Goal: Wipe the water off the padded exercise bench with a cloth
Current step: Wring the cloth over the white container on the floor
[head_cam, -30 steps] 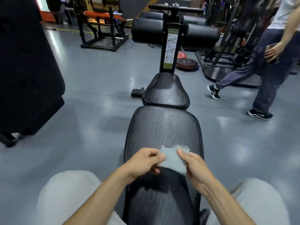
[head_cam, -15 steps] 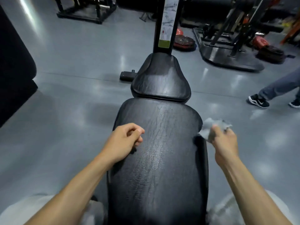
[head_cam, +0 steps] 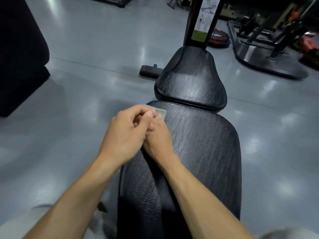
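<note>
Gym bench pad (head_cam: 198, 152): both hands pinch cloth (head_cam: 159, 112); post label (head_cam: 205, 16) unreadable.

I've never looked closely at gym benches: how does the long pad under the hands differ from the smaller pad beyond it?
The long pad is larger and stretches toward the person; the small pad is shorter and tapers toward the upright post. The cloth and both hands, left hand and right hand, are at the long pad's far left corner; nothing touches the small pad. The small pad's near edge sits above the long pad's far end. Both are black, creased and glossy.
</note>
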The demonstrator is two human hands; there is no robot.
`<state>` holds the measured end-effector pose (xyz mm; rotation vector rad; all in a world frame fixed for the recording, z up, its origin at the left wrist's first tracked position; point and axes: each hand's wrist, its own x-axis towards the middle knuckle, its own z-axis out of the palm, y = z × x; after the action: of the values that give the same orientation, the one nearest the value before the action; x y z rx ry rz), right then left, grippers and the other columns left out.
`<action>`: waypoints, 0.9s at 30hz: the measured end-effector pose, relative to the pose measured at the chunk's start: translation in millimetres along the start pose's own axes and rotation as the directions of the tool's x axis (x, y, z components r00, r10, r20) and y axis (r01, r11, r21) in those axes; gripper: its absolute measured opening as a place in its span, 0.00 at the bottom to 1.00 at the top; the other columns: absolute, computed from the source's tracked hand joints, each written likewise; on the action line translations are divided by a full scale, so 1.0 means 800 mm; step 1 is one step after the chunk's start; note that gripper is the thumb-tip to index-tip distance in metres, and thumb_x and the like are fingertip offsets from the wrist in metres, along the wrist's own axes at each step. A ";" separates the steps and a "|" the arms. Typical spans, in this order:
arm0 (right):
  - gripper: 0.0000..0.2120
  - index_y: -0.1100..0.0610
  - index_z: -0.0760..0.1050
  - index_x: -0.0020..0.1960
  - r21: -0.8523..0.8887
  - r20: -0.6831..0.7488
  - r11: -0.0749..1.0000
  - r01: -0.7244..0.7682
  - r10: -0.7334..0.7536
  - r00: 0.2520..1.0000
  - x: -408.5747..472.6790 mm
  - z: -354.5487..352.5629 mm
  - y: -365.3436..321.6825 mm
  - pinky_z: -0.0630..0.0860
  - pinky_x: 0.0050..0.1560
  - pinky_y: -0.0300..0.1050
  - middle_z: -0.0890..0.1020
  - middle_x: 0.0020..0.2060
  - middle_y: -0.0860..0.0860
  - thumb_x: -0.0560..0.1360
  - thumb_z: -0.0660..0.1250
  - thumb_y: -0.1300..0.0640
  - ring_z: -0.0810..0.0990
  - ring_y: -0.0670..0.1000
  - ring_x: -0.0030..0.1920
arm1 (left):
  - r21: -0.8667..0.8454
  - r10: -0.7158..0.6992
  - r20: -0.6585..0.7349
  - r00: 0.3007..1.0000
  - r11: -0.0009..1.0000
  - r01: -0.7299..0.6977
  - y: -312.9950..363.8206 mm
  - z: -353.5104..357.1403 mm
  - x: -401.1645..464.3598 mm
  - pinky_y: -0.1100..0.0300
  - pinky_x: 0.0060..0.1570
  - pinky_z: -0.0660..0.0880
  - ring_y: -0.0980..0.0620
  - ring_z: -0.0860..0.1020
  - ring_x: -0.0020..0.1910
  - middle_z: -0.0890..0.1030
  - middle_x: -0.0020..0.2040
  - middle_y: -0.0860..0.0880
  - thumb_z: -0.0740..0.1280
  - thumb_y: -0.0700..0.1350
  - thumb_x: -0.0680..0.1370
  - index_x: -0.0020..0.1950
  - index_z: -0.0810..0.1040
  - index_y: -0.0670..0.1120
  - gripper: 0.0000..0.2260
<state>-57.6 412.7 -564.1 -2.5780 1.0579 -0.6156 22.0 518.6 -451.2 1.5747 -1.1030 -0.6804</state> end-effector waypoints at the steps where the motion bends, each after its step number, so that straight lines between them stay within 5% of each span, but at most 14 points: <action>1: 0.21 0.53 0.75 0.69 -0.026 0.042 0.996 0.082 -0.081 0.996 -0.008 -0.008 0.007 0.69 0.71 0.55 0.74 0.71 0.52 0.77 0.62 0.61 0.69 0.55 0.74 | -0.014 -0.009 -0.024 1.000 1.000 0.008 -0.002 -0.004 0.001 0.50 0.48 0.83 0.53 0.84 0.36 0.85 0.37 0.54 0.65 0.49 0.81 0.47 0.83 0.53 0.07; 3: 0.22 0.53 0.75 0.71 -0.067 0.056 0.993 0.095 -0.092 0.994 -0.025 -0.045 0.040 0.72 0.70 0.54 0.75 0.73 0.52 0.78 0.61 0.63 0.72 0.55 0.73 | -0.019 -0.023 -0.055 0.998 1.000 0.022 -0.003 -0.011 0.000 0.46 0.51 0.83 0.52 0.84 0.36 0.85 0.36 0.53 0.65 0.48 0.82 0.47 0.83 0.53 0.08; 7: 0.11 0.61 0.76 0.60 -0.017 -0.137 0.953 -0.303 0.298 0.945 -0.079 -0.154 0.137 0.71 0.49 0.39 0.81 0.55 0.61 0.80 0.60 0.65 0.79 0.61 0.50 | 0.012 -0.014 -0.069 0.998 1.000 0.015 0.002 -0.020 -0.015 0.45 0.51 0.82 0.51 0.84 0.36 0.85 0.37 0.52 0.65 0.49 0.82 0.46 0.83 0.54 0.08; 10: 0.15 0.57 0.76 0.59 -0.017 -0.248 0.862 -0.506 0.487 0.837 -0.113 -0.177 0.180 0.70 0.49 0.48 0.81 0.54 0.60 0.78 0.57 0.67 0.79 0.65 0.53 | 0.064 -0.001 -0.090 0.996 0.998 0.007 0.011 -0.028 -0.030 0.51 0.50 0.82 0.52 0.84 0.36 0.85 0.37 0.53 0.65 0.46 0.83 0.46 0.82 0.53 0.09; 13: 0.13 0.56 0.74 0.59 -0.017 -0.236 0.836 -0.549 0.530 0.815 -0.107 -0.141 0.136 0.74 0.49 0.53 0.79 0.55 0.60 0.79 0.55 0.62 0.79 0.65 0.51 | 0.101 0.026 -0.105 0.994 0.995 -0.015 0.026 -0.034 -0.053 0.59 0.45 0.80 0.54 0.83 0.36 0.85 0.37 0.53 0.64 0.45 0.84 0.46 0.82 0.53 0.10; 15: 0.12 0.57 0.73 0.62 -0.012 -0.123 0.887 -0.461 0.456 0.881 -0.097 -0.097 0.067 0.74 0.49 0.54 0.78 0.58 0.61 0.81 0.57 0.61 0.78 0.65 0.51 | 0.117 0.034 -0.104 0.994 0.993 -0.022 0.028 -0.036 -0.070 0.59 0.45 0.80 0.54 0.83 0.35 0.85 0.37 0.53 0.64 0.44 0.84 0.47 0.82 0.52 0.10; 18: 0.14 0.57 0.73 0.64 0.049 0.112 0.990 -0.134 0.128 0.985 -0.118 -0.040 -0.049 0.76 0.50 0.57 0.77 0.62 0.60 0.80 0.58 0.60 0.78 0.65 0.55 | 0.163 0.032 -0.080 0.996 0.986 -0.018 0.021 -0.046 -0.101 0.56 0.45 0.80 0.52 0.82 0.35 0.84 0.36 0.52 0.64 0.42 0.84 0.48 0.82 0.51 0.09; 21: 0.12 0.55 0.78 0.59 0.153 0.324 0.988 0.013 -0.062 0.944 -0.150 -0.027 -0.106 0.77 0.50 0.56 0.82 0.57 0.58 0.79 0.59 0.58 0.79 0.65 0.53 | 0.226 0.009 -0.098 0.995 0.974 0.014 0.019 -0.068 -0.136 0.60 0.43 0.78 0.52 0.82 0.34 0.85 0.37 0.51 0.64 0.40 0.84 0.48 0.82 0.51 0.10; 24: 0.12 0.57 0.80 0.45 0.326 0.437 0.921 -0.214 0.054 0.898 -0.148 -0.049 -0.114 0.78 0.47 0.50 0.85 0.42 0.55 0.79 0.61 0.53 0.81 0.57 0.43 | 0.213 -0.027 -0.161 0.987 0.975 0.061 0.022 -0.101 -0.168 0.60 0.43 0.78 0.52 0.81 0.34 0.84 0.38 0.49 0.64 0.40 0.84 0.49 0.82 0.49 0.09; 27: 0.13 0.55 0.78 0.36 0.617 0.503 0.619 -0.487 0.166 0.848 -0.139 -0.095 -0.124 0.70 0.36 0.43 0.78 0.30 0.48 0.79 0.65 0.58 0.75 0.49 0.34 | 0.132 -0.136 -0.176 0.975 0.978 0.160 0.016 -0.129 -0.189 0.55 0.44 0.78 0.51 0.81 0.36 0.84 0.40 0.48 0.64 0.41 0.84 0.51 0.82 0.46 0.08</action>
<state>-106.9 553.4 -487.8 -1.6320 0.8712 -0.2883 43.9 698.6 -425.8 1.8185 -0.9347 -0.5649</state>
